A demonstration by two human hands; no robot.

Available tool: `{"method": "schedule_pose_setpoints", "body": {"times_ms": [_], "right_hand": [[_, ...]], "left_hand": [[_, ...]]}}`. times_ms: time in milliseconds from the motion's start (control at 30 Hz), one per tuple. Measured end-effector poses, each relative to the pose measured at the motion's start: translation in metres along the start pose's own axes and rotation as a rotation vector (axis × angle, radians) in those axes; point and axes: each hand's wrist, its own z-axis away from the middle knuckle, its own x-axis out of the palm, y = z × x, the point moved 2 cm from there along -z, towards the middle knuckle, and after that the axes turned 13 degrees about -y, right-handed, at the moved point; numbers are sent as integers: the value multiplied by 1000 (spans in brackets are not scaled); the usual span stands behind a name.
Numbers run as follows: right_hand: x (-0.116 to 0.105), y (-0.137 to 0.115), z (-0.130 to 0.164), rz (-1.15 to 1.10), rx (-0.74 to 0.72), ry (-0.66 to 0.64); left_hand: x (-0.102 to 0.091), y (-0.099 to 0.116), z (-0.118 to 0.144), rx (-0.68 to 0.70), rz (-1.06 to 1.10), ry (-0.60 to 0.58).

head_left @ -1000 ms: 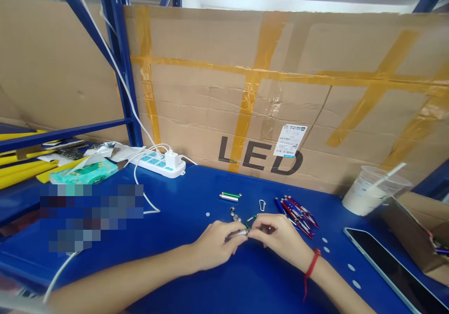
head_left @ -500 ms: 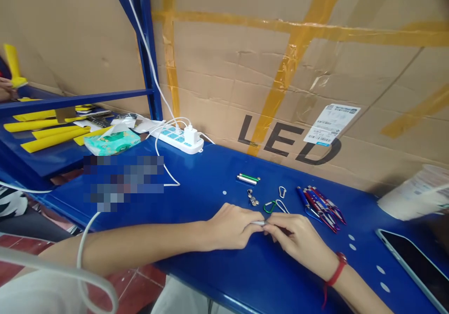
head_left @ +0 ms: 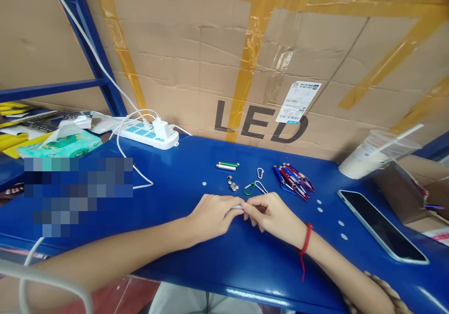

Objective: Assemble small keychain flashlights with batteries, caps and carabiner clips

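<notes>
Resting on the blue desk [head_left: 182,173], the left hand [head_left: 212,215] and right hand [head_left: 271,215] meet fingertip to fingertip, both pinching a small silver tube [head_left: 239,206] between them, just in front of the green carabiner [head_left: 249,189].

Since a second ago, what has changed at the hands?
Little: only the camera view swung. Both hands, left hand and right hand, still pinch the small silver piece between them on the blue table. The carabiners and the pile of small flashlights lie where they were.
</notes>
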Motion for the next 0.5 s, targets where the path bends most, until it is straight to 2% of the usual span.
{"method": "schedule_pose_setpoints", "body": {"times_ms": [233,500], "right_hand": [[-2,7,-3,18,-9,26],[0,2,0,227,4,116]], "left_hand": [[-3,0,-5,-26,95,13],[-4,-1,-6,-95,86,66]]}}
